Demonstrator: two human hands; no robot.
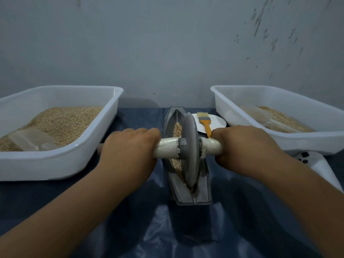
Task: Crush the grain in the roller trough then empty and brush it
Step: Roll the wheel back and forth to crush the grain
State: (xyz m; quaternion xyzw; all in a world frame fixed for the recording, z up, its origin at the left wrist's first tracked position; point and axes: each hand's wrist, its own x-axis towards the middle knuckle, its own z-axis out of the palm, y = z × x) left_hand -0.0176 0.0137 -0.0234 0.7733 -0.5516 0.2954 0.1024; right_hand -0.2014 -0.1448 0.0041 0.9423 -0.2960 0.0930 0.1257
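Grip: left hand (128, 146) and right hand (240, 144) each wrapped round the axle handle (167, 147) of the roller wheel (189, 146), standing in the trough (186, 192) mid-counter over grain (177, 130) (crushing step; next likely rolling it along, brush (204, 121) untouched).
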